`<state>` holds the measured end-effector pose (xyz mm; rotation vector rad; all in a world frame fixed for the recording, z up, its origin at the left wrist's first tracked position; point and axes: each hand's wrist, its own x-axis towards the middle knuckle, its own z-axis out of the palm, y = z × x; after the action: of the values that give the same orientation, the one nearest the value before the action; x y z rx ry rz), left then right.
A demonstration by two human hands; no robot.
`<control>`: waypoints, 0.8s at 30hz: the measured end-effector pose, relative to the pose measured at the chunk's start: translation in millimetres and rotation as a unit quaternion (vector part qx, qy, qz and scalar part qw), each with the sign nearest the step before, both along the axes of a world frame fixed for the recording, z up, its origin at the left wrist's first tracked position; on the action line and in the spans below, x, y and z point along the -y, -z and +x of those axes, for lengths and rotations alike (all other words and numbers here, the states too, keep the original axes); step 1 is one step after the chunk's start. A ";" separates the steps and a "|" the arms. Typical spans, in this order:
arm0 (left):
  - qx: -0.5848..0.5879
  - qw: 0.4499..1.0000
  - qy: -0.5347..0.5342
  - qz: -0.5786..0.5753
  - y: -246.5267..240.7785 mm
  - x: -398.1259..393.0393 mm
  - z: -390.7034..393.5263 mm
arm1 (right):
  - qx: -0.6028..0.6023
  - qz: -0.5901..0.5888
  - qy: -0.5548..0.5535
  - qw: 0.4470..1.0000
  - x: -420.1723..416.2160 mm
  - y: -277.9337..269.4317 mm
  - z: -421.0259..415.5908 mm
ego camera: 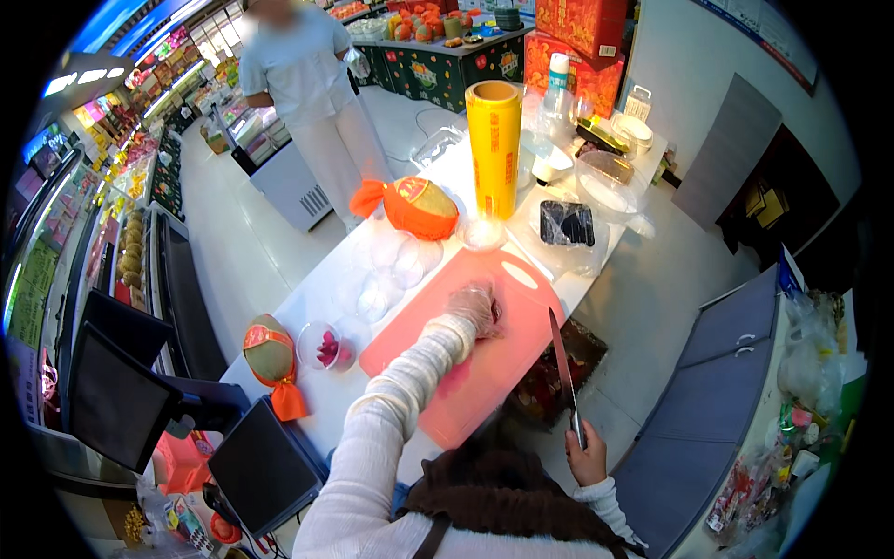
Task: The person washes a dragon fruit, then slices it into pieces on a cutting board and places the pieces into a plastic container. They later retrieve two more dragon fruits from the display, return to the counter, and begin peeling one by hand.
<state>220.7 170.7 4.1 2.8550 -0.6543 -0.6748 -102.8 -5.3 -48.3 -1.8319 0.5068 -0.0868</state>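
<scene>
My left hand (475, 311), in a clear plastic glove, is over the pink cutting board (419, 307). Its fingers are curled around a dark red piece (496, 311), mostly hidden by the hand, probably fruit. To the right of the board, past the table's edge, my right hand (587, 454) grips a long kitchen knife (563, 363) by its handle, blade pointing away from me. Pink juice stains (454, 381) mark the board near my left forearm. A clear plastic cup (307, 344) left of the board holds magenta fruit pieces (327, 348).
Two melons in orange wraps, one near (269, 353) and one far (422, 206), stand on the white table (314, 300). Several clear cups (377, 297), an upright yellow film roll (494, 150) and a wrapped black tray (566, 223) surround the board. Monitors (262, 465) stand left; a person (300, 91) stands beyond.
</scene>
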 end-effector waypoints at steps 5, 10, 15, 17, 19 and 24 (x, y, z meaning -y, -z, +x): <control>-0.018 0.990 -0.093 0.101 30.4 27.3 16.6 | 0.003 0.007 0.002 1.000 1.9 0.8 4.7; -0.021 0.989 -0.135 0.060 22.9 29.8 11.5 | -0.021 0.016 0.008 1.000 8.4 -1.5 11.9; 0.030 0.994 -0.099 0.020 40.8 18.8 8.9 | -0.011 0.034 0.007 0.999 5.9 -8.2 18.6; 0.066 0.996 -0.059 0.019 30.9 21.1 0.7 | -0.037 0.061 0.031 0.997 3.3 -21.7 22.8; 0.090 0.993 -0.065 -0.031 30.5 22.2 0.7 | -0.046 0.052 0.033 0.997 0.4 -23.0 24.6; 0.094 0.934 -0.162 -0.303 32.2 10.8 3.3 | -0.022 0.030 -0.001 0.999 -5.6 -8.5 25.0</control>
<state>224.0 159.9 -28.1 2.3677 -0.3177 -0.1112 -77.8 0.3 -39.8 -1.7778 0.5331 -0.0295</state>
